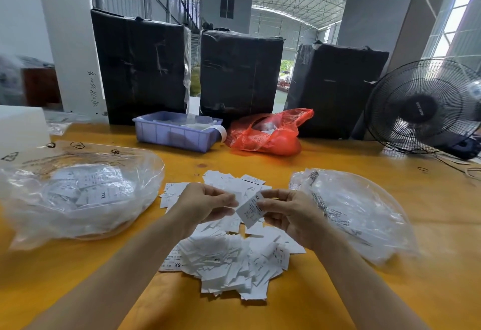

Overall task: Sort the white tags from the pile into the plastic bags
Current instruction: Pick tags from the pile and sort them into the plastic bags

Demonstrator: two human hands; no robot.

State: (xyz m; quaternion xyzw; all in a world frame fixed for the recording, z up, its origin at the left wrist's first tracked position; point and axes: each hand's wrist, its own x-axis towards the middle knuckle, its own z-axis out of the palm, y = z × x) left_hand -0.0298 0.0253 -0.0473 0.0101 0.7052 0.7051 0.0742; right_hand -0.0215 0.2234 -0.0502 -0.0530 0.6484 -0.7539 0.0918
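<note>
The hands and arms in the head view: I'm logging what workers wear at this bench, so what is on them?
Nothing is worn, as far as the view shows. The left hand and right hand have no gloves, and I see no rings, watch or bracelets. Both forearms are without sleeves up to the picture's bottom edge.

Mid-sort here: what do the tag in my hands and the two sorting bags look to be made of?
Held tag: thin white sheet, matte, printed black; paper or woven label, unclear. Left bag and right bag: clear, glossy plastic film, wrinkled, contents visible through it.
</note>
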